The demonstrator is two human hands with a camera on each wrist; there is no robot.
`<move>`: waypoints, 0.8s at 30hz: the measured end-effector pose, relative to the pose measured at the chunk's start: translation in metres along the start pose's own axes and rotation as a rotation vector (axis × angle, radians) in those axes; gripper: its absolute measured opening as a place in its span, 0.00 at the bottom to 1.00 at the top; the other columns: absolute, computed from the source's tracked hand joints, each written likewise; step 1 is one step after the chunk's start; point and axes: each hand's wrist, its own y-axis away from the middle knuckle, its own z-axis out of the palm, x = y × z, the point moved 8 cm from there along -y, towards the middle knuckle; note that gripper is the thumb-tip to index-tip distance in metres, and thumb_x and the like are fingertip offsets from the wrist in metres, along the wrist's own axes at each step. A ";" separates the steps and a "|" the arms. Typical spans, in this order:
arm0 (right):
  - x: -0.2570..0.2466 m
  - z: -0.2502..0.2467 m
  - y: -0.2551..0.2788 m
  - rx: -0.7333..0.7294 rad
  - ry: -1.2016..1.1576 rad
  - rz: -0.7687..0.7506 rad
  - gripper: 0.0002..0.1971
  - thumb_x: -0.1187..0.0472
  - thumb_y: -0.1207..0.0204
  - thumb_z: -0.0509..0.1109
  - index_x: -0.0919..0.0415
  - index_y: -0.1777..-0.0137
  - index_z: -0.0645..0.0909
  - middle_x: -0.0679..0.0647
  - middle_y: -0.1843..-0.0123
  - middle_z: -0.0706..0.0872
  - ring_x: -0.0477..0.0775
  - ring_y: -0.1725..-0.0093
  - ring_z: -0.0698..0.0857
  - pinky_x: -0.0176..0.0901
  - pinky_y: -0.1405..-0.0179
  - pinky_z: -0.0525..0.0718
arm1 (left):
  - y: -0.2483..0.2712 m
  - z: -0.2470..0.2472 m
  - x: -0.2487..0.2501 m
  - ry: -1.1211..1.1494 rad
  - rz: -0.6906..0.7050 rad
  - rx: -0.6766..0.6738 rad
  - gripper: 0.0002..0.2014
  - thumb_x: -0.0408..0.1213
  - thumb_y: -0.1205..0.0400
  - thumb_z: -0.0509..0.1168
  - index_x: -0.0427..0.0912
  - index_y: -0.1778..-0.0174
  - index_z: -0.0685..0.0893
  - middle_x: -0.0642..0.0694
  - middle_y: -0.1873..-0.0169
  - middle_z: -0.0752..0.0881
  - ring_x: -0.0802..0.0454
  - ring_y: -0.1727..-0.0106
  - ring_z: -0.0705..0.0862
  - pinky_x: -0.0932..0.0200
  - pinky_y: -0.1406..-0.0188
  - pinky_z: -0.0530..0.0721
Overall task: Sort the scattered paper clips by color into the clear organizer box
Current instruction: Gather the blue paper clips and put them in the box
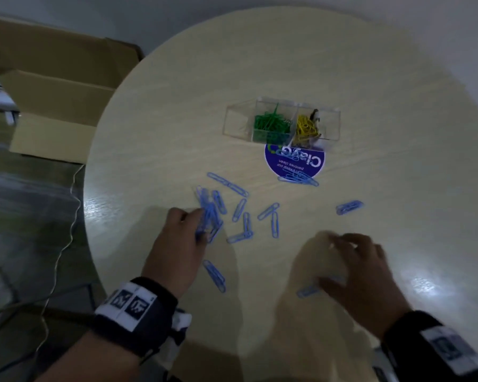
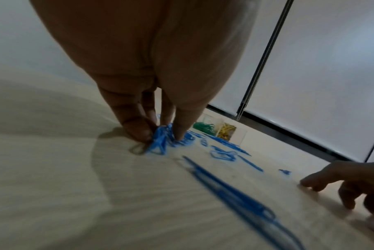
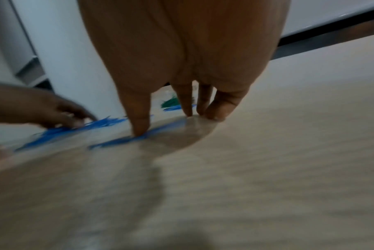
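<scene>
Several blue paper clips (image 1: pixel 273 219) lie scattered on the round pale table (image 1: pixel 398 161). My left hand (image 1: pixel 200 224) pinches a bunch of blue clips (image 2: pixel 160 140) against the tabletop at the left of the scatter. My right hand (image 1: pixel 327 260) rests on the table with fingers spread and nearly straight; its thumb (image 3: pixel 140 130) presses on one blue clip (image 1: pixel 308 290). The clear organizer box (image 1: pixel 232 117) stands farther back, holding green clips (image 1: pixel 271 125) in the middle compartment and yellow clips (image 1: pixel 307 128) beside them. Its left compartment looks empty.
A round blue sticker (image 1: pixel 294 164) sits on the table just in front of the box, with a few blue clips on its near edge. Open cardboard boxes (image 1: pixel 61 100) stand on the floor to the left, and a thin cable (image 1: pixel 66 216) hangs beside the table edge.
</scene>
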 end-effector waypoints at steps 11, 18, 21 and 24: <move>-0.037 -0.035 -0.022 0.098 -0.152 -0.105 0.17 0.52 0.34 0.77 0.47 0.45 0.82 0.50 0.50 0.84 0.57 0.50 0.80 0.48 0.45 0.77 | -0.006 -0.024 0.038 0.042 0.143 0.030 0.05 0.44 0.25 0.72 0.51 0.58 0.83 0.52 0.59 0.78 0.51 0.63 0.81 0.53 0.59 0.80; -0.046 0.025 0.021 -0.185 -0.014 -0.233 0.07 0.54 0.34 0.61 0.51 0.66 0.80 0.49 0.64 0.79 0.57 0.63 0.80 0.49 0.60 0.83 | 0.047 0.042 0.032 -0.093 0.244 -0.354 0.12 0.58 0.27 0.65 0.54 0.64 0.77 0.55 0.65 0.75 0.54 0.63 0.81 0.52 0.63 0.80; -0.059 0.022 -0.022 -0.125 -0.015 -0.243 0.08 0.57 0.31 0.59 0.54 0.65 0.80 0.55 0.63 0.80 0.64 0.63 0.80 0.53 0.59 0.81 | 0.013 0.038 0.047 -0.087 0.296 -0.219 0.07 0.47 0.24 0.68 0.50 0.63 0.78 0.51 0.63 0.77 0.46 0.62 0.83 0.51 0.65 0.79; -0.077 0.002 -0.062 -0.046 -0.044 -0.247 0.06 0.63 0.34 0.64 0.59 0.64 0.83 0.61 0.63 0.82 0.68 0.64 0.82 0.54 0.59 0.82 | -0.023 0.029 0.059 -0.076 0.316 -0.145 0.05 0.43 0.24 0.65 0.48 0.61 0.82 0.47 0.62 0.80 0.42 0.60 0.83 0.49 0.61 0.79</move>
